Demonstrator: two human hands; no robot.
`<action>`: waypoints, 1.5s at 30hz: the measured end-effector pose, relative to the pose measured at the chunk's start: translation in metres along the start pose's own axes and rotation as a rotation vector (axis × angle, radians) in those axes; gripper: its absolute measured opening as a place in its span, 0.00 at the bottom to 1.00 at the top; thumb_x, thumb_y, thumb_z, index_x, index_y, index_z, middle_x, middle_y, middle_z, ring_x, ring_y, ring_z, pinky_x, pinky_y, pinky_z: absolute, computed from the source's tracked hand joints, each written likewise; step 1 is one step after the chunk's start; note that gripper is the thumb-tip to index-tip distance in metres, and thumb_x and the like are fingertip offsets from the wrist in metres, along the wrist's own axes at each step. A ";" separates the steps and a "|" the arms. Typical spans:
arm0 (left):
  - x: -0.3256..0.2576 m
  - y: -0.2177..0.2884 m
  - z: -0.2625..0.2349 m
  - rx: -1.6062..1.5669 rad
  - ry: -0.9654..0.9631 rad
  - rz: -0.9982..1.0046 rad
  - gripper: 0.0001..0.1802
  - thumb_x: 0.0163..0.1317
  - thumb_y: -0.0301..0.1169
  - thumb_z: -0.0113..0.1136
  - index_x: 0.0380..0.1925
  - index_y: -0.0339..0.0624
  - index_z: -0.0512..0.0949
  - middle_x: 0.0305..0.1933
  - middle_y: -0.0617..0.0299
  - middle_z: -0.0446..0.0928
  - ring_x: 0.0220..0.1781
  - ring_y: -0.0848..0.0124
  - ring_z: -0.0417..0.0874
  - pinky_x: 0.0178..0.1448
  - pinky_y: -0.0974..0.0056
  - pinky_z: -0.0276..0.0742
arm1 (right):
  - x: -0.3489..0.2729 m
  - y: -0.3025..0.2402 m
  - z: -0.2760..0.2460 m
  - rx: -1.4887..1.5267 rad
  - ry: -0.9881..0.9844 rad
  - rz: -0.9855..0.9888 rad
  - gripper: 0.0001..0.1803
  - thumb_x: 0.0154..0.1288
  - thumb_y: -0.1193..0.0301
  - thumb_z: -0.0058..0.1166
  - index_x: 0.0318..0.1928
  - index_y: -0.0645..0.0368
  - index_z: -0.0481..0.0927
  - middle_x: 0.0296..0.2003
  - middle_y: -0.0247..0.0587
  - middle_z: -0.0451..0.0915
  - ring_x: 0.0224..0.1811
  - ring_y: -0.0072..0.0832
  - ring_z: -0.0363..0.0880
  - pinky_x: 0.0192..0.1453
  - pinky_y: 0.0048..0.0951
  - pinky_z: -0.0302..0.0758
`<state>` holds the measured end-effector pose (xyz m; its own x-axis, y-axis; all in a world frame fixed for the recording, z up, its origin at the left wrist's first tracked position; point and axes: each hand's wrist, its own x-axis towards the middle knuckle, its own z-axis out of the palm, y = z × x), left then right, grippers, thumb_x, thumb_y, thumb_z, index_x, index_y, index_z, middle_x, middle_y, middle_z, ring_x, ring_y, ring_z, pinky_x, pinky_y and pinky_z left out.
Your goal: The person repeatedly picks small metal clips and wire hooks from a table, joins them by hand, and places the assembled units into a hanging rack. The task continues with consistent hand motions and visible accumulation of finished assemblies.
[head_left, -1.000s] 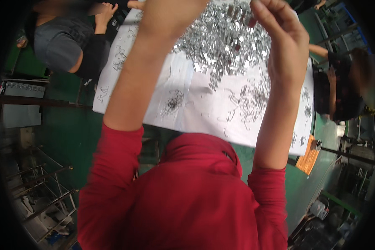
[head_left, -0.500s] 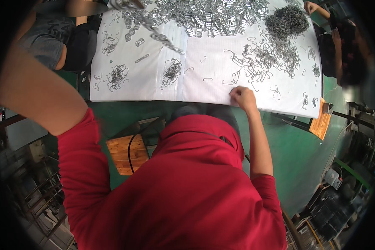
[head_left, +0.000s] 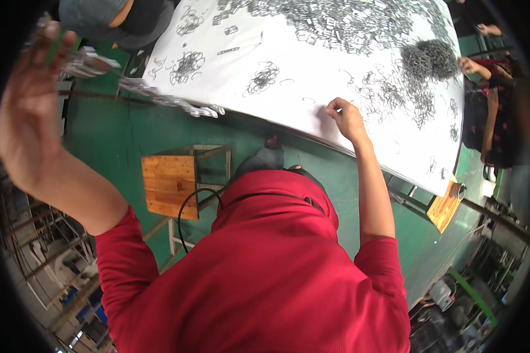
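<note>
My left hand (head_left: 29,106) is raised far out to the left, its fingers closed on one end of a long strand of strung silver metal pieces (head_left: 159,100). The strand trails right to the near edge of the white-covered table (head_left: 288,112). My right hand (head_left: 344,117) rests on the white sheet near that edge, fingers curled together at the tips; what they pinch, if anything, is too small to see. Small clusters of thin wire pieces (head_left: 265,79) lie scattered just beyond it.
A broad heap of silver metal pieces (head_left: 335,17) covers the far side of the table, with a dark wire heap (head_left: 430,59) at right. A person in grey (head_left: 118,17) sits at top left, another person's hand (head_left: 471,65) at right. A wooden stool (head_left: 168,185) stands on the green floor, and metal racks are at left.
My left hand has swung from over the table out to the left, drawing the metal strand with it. My right hand has come down from overhead and settled on the sheet's near edge.
</note>
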<state>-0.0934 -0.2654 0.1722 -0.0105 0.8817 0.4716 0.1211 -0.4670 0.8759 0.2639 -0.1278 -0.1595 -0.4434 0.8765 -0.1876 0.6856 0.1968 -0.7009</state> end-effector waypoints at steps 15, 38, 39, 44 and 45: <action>-0.169 -0.107 0.140 0.018 0.439 -0.336 0.09 0.52 0.19 0.60 0.35 0.35 0.78 0.35 0.62 0.77 0.38 0.78 0.76 0.42 0.73 0.71 | -0.115 -0.189 -0.028 1.070 -0.176 -0.251 0.04 0.53 0.82 0.58 0.31 0.64 0.78 0.38 0.34 0.70 0.34 0.17 0.71 0.37 0.18 0.70; -0.081 -0.207 0.164 -0.057 -0.048 -0.172 0.06 0.54 0.24 0.59 0.33 0.37 0.79 0.34 0.59 0.78 0.38 0.72 0.76 0.43 0.69 0.70 | -0.081 -0.143 -0.036 0.800 0.330 -0.295 0.03 0.51 0.80 0.58 0.28 0.63 0.77 0.37 0.37 0.67 0.39 0.24 0.67 0.44 0.23 0.67; -0.067 -0.222 0.160 0.010 -0.055 -0.222 0.07 0.56 0.26 0.57 0.34 0.39 0.80 0.35 0.59 0.79 0.41 0.69 0.76 0.46 0.67 0.70 | -0.081 -0.141 -0.037 0.805 0.341 -0.277 0.04 0.50 0.78 0.60 0.27 0.63 0.78 0.37 0.38 0.67 0.40 0.26 0.67 0.44 0.25 0.67; 0.012 -0.378 0.144 0.489 0.029 -0.401 0.15 0.53 0.40 0.60 0.34 0.41 0.81 0.36 0.53 0.80 0.35 0.62 0.80 0.42 0.62 0.73 | -0.080 -0.127 -0.028 0.760 0.410 -0.279 0.07 0.47 0.74 0.63 0.26 0.63 0.78 0.35 0.37 0.67 0.39 0.28 0.66 0.43 0.27 0.67; 0.028 -0.416 0.144 0.603 0.049 -0.428 0.19 0.51 0.44 0.61 0.36 0.41 0.80 0.39 0.49 0.79 0.38 0.59 0.79 0.45 0.59 0.73 | -0.080 -0.125 -0.025 0.766 0.425 -0.262 0.07 0.47 0.74 0.63 0.26 0.63 0.78 0.35 0.37 0.67 0.39 0.28 0.66 0.43 0.27 0.67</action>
<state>-0.0012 -0.0375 -0.1935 -0.2218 0.9679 0.1181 0.6206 0.0467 0.7827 0.2279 -0.2112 -0.0391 -0.1767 0.9627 0.2047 -0.0450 0.1999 -0.9788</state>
